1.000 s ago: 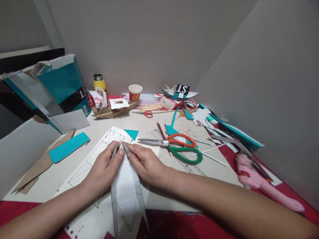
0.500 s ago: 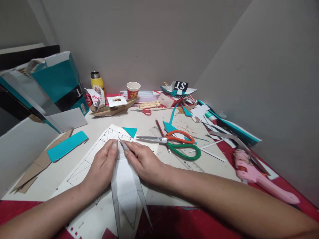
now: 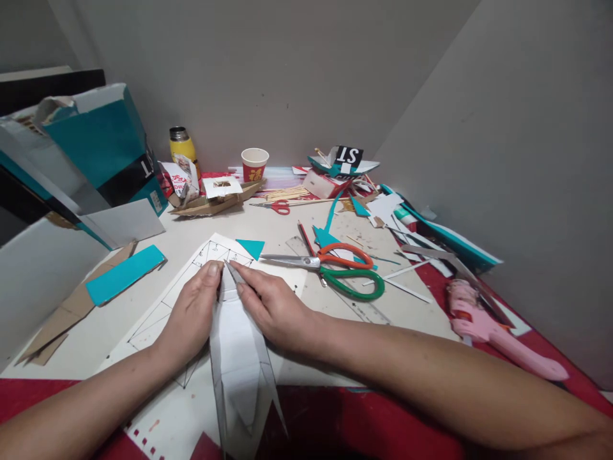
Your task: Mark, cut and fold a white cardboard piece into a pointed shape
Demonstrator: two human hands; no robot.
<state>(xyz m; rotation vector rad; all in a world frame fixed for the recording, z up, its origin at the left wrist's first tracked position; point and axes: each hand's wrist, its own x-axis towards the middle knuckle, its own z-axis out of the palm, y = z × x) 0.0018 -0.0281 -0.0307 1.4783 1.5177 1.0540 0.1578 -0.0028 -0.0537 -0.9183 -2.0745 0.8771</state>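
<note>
A folded white cardboard piece with pencil lines and pointed ends stands between my two hands, over a sheet of paper drawn with triangles and letters. My left hand pinches its left side near the far tip, thumb on top. On the opposite side my right hand grips the other flap close to that tip, with thumb and fingers closed. The far ends of the flaps lean towards each other there. Just right of my right hand lie scissors with one orange and one green handle, blades pointing left.
Cardboard strips and a teal piece lie left, before a teal box. A cardboard boat, paper cup, yellow bottle and small red scissors stand behind. Scraps and a pink glue gun are at right.
The far tips of the held cardboard have parted slightly, with a small gap between my thumbs. Both hands keep their grip. The whole view has shifted a little.
</note>
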